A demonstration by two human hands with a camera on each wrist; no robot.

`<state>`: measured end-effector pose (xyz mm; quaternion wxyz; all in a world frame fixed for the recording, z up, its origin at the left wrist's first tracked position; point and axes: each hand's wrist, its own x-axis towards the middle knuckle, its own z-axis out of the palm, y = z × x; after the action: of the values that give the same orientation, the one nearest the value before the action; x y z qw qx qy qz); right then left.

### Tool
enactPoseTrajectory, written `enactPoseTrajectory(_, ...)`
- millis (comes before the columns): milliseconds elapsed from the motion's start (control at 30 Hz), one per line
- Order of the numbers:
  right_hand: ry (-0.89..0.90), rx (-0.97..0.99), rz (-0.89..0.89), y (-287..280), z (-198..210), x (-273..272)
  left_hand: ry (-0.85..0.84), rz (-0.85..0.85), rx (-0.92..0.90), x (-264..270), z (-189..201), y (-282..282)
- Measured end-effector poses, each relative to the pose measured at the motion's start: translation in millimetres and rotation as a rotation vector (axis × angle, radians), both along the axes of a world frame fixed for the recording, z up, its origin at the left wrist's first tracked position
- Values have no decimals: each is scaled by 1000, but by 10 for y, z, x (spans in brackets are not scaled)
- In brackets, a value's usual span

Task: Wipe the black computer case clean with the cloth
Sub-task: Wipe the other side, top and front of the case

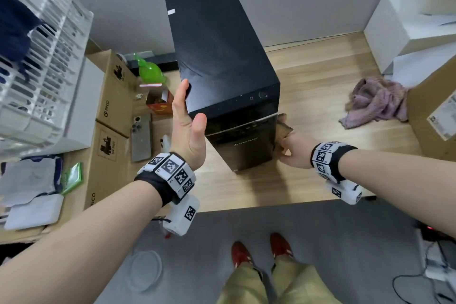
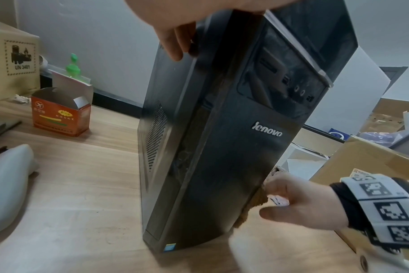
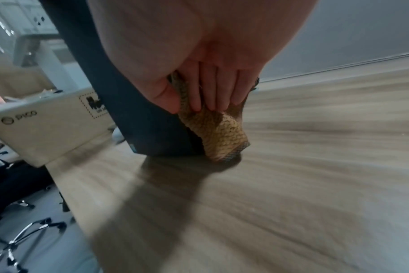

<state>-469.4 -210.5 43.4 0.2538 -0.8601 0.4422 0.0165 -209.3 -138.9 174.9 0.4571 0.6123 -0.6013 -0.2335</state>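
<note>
I see the black computer case standing upright on the wooden counter, its front panel toward me. My left hand lies flat with straight fingers against the case's upper left edge, steadying it. My right hand has its fingers curled round the tan cloth and presses it against the lower right side of the case, near the counter.
</note>
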Motion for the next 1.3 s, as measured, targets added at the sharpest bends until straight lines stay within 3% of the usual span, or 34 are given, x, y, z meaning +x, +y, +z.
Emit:
enactPoseTrajectory(133, 41, 15, -69, -36, 76, 103, 4, 4, 27, 9, 26, 7)
enactPoseTrajectory(233, -29, 19, -113, 51, 113, 127, -1, 8, 44, 5, 50, 17)
enactPoseTrajectory(400, -42, 11, -60, 116, 215, 113, 0, -3, 92, 11, 99, 33)
enactPoseTrajectory(567, -105, -149, -73, 148, 696, 112, 48, 3, 182, 7, 185, 64)
enactPoseTrajectory(700, -290, -356, 1, 138, 1146, 88, 36, -7, 272, 20, 284, 104)
enactPoseTrajectory(833, -364, -367, 81, 259, 1474, 224, 11, -4, 348, 35, 364, 95)
enactPoseTrajectory(1000, -411, -139, 87, 480, 1390, 797, -21, -39, 391, 86, 388, 92)
enactPoseTrajectory(1133, -325, -58, 105, 627, 1298, 1137, 22, -47, 394, 70, 403, 94)
enactPoseTrajectory(1300, -472, -154, 44, 565, 1243, 756, 47, -44, 388, 67, 406, 88)
